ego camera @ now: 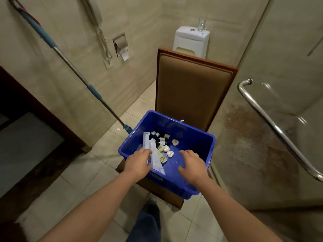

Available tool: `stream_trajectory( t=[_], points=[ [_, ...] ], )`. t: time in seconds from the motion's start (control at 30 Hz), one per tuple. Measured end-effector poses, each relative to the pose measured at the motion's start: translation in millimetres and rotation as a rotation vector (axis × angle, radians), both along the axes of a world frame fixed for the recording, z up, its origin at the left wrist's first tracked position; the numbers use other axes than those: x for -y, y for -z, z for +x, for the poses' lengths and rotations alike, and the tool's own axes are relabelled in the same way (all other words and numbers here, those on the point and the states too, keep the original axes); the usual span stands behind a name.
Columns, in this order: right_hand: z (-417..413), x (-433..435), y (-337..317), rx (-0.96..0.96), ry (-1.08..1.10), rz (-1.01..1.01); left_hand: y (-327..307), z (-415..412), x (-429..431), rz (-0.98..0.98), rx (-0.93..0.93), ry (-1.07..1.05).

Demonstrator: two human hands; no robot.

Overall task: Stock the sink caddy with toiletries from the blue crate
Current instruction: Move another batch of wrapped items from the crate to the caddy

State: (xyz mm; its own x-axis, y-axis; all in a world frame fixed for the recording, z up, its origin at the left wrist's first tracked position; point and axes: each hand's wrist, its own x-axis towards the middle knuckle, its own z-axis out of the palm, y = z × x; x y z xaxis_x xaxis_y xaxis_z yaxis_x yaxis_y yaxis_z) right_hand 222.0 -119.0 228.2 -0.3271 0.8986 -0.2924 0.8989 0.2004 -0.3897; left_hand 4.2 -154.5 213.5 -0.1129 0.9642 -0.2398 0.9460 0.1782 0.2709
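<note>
The blue crate [195, 142] sits on the seat of a padded wooden chair [192, 88], which it hides almost entirely. Only a near corner of the seat shows below it.

The left hand [138, 163] reaches over the crate's near left rim. Its fingers and thumb are curled round the near end of the long white packets [154, 155], which fan out toward the far left of the crate. The print on them is too small to read.

The right hand [191, 165] is palm down over the bare near right of the crate floor, fingers loosely bent and a little spread, gripping nothing. I cannot tell whether its fingertips touch the floor.

Beyond the packets lie small black-capped bottles [161, 138], bunched so that their number is unclear, and pale heart-shaped soaps [168, 151].

A mop [70, 63] leans on the left wall, its head hidden behind the crate. The chair back covers the lower part of the toilet tank [191, 41].
</note>
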Motion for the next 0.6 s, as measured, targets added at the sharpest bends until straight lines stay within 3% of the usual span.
stream_trajectory(
  t=[0.6],
  points=[
    [-109,-95,153,0.112,0.134,-0.442,152,-94,-141,-0.499,0.121,0.047]
  ],
)
